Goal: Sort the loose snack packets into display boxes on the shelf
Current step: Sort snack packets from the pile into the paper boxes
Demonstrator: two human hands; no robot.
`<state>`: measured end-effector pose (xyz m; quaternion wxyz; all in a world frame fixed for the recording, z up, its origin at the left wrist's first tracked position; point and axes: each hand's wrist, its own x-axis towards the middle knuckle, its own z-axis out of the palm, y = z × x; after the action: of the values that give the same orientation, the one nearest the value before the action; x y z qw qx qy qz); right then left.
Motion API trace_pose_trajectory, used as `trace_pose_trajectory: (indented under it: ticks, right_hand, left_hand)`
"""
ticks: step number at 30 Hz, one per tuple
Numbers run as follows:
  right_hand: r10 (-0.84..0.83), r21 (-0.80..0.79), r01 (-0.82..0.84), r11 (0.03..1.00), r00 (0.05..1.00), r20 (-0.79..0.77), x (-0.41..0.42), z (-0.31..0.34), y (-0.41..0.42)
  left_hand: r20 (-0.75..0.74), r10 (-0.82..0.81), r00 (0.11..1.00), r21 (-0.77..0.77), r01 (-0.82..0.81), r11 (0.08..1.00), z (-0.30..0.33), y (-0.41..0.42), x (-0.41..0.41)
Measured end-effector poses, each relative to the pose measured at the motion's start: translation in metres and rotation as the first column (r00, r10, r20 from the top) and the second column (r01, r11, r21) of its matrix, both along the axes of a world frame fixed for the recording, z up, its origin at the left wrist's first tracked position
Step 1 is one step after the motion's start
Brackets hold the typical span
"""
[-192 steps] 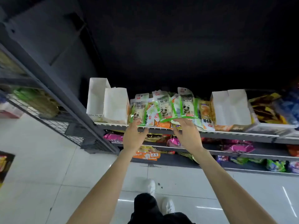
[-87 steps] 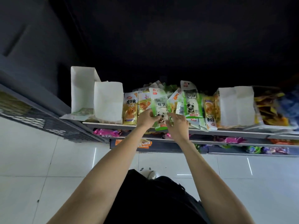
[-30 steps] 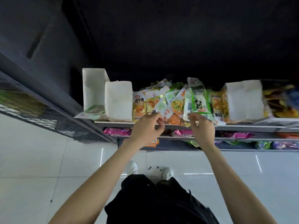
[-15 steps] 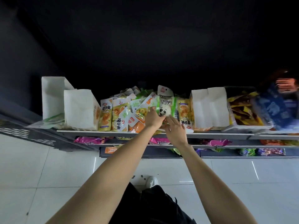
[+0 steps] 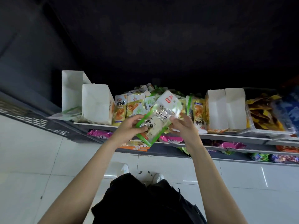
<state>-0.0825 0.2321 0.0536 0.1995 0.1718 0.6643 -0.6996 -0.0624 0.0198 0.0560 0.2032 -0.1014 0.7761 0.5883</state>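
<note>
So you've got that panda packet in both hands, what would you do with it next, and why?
Probably carry the panda packet, which the left hand and right hand hold in front of the shelf, over to the white display box on the left. A similar green packet seems to lie by those boxes, though I can't tell which box is its own.

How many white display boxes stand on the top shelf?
4: two on the left, a rear box and a front box; two side by side on the right, and. Others may sit out of view.
</note>
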Motion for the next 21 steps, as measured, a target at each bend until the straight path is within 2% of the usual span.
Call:
trace_pose_trajectory:
  ticks: [2, 4, 5, 7, 9, 10, 11, 13, 15, 18, 21]
  right_hand:
    - [0.092, 0.009, -0.092, 0.996, 0.993, -0.071, 0.003, 0.007, -0.026]
    - [0.15, 0.012, -0.15, 0.989, 0.979, -0.14, 0.006, 0.016, -0.056]
    - [0.178, 0.043, -0.173, 0.984, 0.965, -0.193, 0.008, 0.022, -0.072]
    - [0.246, 0.213, -0.181, 0.96, 0.911, -0.332, 0.011, 0.034, -0.107]
    - [0.266, 0.345, -0.11, 0.932, 0.856, -0.444, 0.011, 0.041, -0.143]
    - [0.241, 0.356, -0.064, 0.932, 0.844, -0.479, 0.01, 0.045, -0.162]
    - [0.199, 0.338, -0.019, 0.941, 0.839, -0.507, 0.008, 0.047, -0.18]
    - [0.125, 0.272, 0.027, 0.962, 0.842, -0.524, 0.001, 0.049, -0.215]
    - [0.131, 0.246, 0.002, 0.969, 0.842, -0.523, -0.011, 0.045, -0.249]
    - [0.261, 0.361, -0.057, 0.931, 0.795, -0.547, -0.027, 0.032, -0.294]
    - [0.477, 0.596, -0.104, 0.796, 0.713, -0.514, -0.037, 0.019, -0.332]
  left_hand:
    - [-0.063, -0.082, 0.995, -0.111, 0.074, 0.991, 0.012, -0.03, 0.014]
    - [-0.148, -0.105, 0.983, -0.217, 0.072, 0.973, 0.018, -0.06, 0.025]
    - [-0.213, -0.097, 0.972, -0.27, 0.037, 0.962, 0.02, -0.074, 0.03]
    - [-0.389, -0.076, 0.918, -0.392, -0.091, 0.915, 0.025, -0.106, 0.038]
    - [-0.559, -0.077, 0.825, -0.502, -0.263, 0.824, 0.024, -0.144, 0.044]
    - [-0.605, -0.089, 0.791, -0.559, -0.342, 0.755, 0.021, -0.164, 0.046]
    - [-0.616, -0.116, 0.78, -0.625, -0.393, 0.675, 0.015, -0.186, 0.048]
    - [-0.549, -0.184, 0.816, -0.754, -0.388, 0.53, 0.003, -0.223, 0.052]
    - [-0.454, -0.226, 0.862, -0.833, -0.321, 0.45, -0.01, -0.248, 0.054]
    - [-0.421, -0.275, 0.864, -0.859, -0.283, 0.425, -0.022, -0.265, 0.051]
    - [-0.47, -0.31, 0.827, -0.832, -0.297, 0.468, -0.026, -0.273, 0.047]
